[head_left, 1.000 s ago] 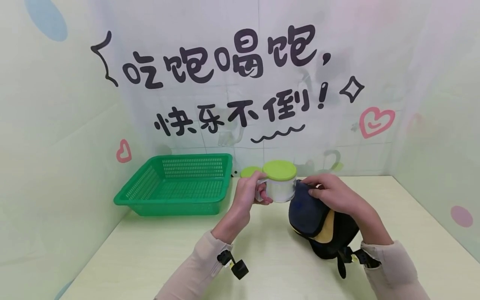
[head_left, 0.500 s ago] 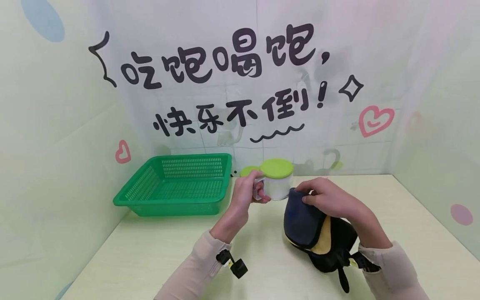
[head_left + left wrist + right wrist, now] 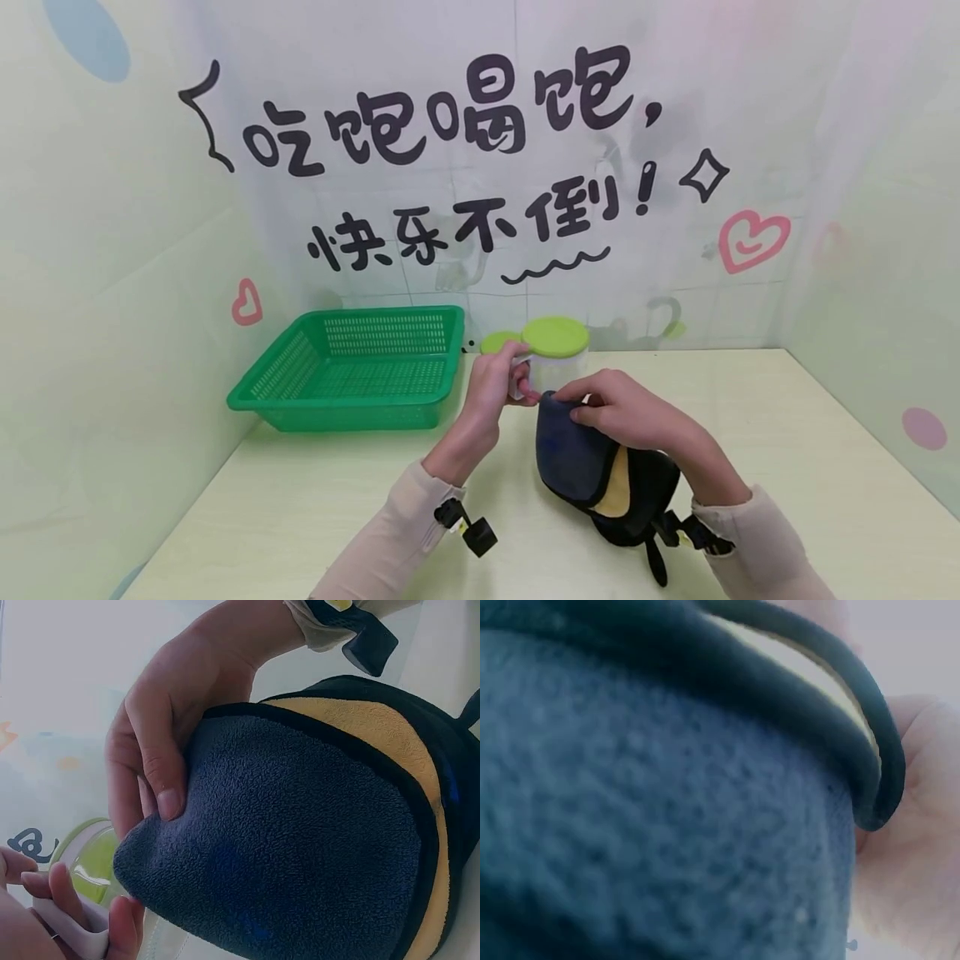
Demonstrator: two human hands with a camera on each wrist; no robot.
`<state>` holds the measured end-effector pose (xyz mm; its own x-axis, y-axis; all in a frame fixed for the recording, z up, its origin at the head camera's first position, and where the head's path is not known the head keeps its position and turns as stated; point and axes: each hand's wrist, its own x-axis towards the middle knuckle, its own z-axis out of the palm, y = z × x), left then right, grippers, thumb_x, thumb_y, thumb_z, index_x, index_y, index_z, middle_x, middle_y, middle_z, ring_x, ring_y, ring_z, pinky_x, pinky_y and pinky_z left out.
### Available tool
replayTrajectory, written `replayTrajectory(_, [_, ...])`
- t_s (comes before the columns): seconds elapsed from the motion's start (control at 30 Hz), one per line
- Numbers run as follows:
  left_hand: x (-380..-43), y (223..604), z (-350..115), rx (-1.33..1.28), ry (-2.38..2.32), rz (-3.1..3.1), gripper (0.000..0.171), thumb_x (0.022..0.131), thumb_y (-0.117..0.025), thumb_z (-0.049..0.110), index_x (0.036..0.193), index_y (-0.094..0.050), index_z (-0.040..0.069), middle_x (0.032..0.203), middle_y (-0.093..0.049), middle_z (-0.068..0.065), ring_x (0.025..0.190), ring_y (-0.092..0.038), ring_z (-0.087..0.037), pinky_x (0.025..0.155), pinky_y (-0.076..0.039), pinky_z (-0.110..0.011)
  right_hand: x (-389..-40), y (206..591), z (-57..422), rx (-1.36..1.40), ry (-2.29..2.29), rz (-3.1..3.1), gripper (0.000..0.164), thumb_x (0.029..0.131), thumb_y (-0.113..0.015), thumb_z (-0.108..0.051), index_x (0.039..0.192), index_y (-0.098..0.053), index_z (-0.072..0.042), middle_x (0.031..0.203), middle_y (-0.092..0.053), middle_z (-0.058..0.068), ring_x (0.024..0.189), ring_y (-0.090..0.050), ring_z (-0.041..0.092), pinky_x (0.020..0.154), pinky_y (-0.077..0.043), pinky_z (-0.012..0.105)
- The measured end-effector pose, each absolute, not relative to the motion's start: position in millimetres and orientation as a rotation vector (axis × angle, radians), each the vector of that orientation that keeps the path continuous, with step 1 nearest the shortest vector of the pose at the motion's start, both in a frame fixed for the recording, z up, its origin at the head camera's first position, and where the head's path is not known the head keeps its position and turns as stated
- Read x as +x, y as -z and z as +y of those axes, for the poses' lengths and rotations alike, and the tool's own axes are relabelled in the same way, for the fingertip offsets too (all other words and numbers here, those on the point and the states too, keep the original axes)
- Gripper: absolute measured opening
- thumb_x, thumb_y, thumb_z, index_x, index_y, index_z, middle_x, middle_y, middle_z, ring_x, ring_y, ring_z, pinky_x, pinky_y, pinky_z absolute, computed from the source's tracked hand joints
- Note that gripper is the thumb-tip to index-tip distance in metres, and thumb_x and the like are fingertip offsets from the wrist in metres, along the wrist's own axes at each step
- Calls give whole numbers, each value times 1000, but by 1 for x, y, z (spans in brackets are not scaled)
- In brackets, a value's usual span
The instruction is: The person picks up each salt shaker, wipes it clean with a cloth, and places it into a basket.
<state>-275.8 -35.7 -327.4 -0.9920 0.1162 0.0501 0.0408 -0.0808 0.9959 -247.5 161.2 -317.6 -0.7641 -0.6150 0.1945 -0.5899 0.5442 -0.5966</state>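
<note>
cloth (image 3: 573, 454), folded dark-blue plush with black edging and tan side, had shifted left and overlapped the lower body of the white round mug (image 3: 561, 371) under its lime-green lid (image 3: 555, 336) in head view; work looked centred on that lower side, touching or not: can't tell. right hand (image 3: 626, 408) pinched the cloth's top edge, narrow grip. left hand (image 3: 492, 379) held the mug's handle, fingers curled, right of the green plastic basket (image 3: 360, 410).
</note>
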Motion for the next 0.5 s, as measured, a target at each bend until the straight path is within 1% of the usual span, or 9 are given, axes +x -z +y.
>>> replayTrajectory(0.07, [-276,327,-36,181,-2268,2096,43,88,-52,36,58,-46,6,50,-50,0,44,-59,-14,58,-57,-32,-248,318,163,-1043,1026,2744,31,90,-56,-4,117,-69,-11,115,-70,6,89,-66,10,80,-52,26])
replayTrajectory(0.2, [-277,327,-36,197,-2268,2089,44,89,-51,37,58,-45,6,50,-51,-1,47,-62,-16,59,-58,-33,-249,317,170,-1023,1015,2740,32,90,-57,-5,119,-69,-14,118,-69,5,98,-67,13,84,-52,28])
replayTrajectory(0.4, [-275,326,-36,180,-2263,2107,42,89,-51,37,59,-46,7,50,-51,-1,49,-63,-17,57,-57,-32,-252,312,184,-1007,1025,2692,31,91,-57,-6,120,-67,-11,119,-68,8,106,-65,20,85,-52,29])
replayTrajectory(0.5, [-275,326,-38,171,-2274,2117,42,88,-50,36,59,-45,7,51,-49,0,49,-62,-17,55,-56,-31,-252,309,192,-967,1021,2731,32,90,-57,-4,120,-67,-10,119,-68,9,107,-65,22,86,-53,33])
